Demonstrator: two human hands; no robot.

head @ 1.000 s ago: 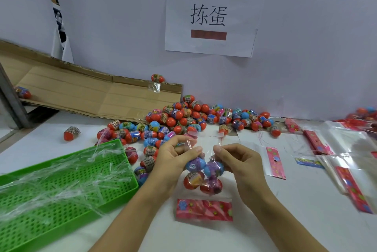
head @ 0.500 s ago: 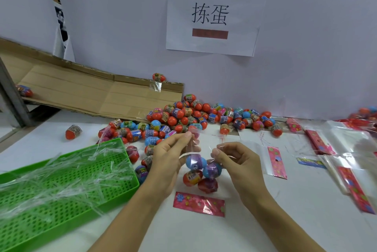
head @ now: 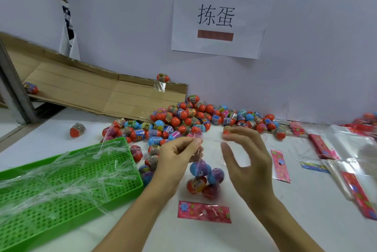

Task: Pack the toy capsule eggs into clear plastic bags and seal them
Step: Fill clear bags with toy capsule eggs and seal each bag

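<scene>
Filled, by the look of it, but not yet sealed: one clear bag (head: 197,143) with four capsule eggs (head: 204,178) bunched in its lower part, hung above the desk (head: 285,221) between the two hands. Pinched at its top edge by the thumb and fingers of the left hand (head: 177,158). Spread wide beside the bag's mouth, thumb and fingers apart and gripping nothing clearly, the right hand (head: 246,160); blurred, with a thin clear strip running from the bag's top toward its fingertips, contact not possible to make out. Judged as the closing step, with the sealing strip perhaps coming off and the flap not yet pressed down.

Lay flat just below the hanging eggs: a pink printed card (head: 204,212); impossible to tell whether part of this bag or separate.

Plenty left to do. Heaped against the wall behind the hands, a big pile of loose eggs (head: 189,119), a few strays well apart from it. Waited at the right, a spread of empty bags (head: 350,149) with pink headers. Filled with clear plastic strips (head: 71,172), the green tray (head: 140,180) at the left, probably peelings from bags already closed. No finished bags plainly identifiable.
</scene>
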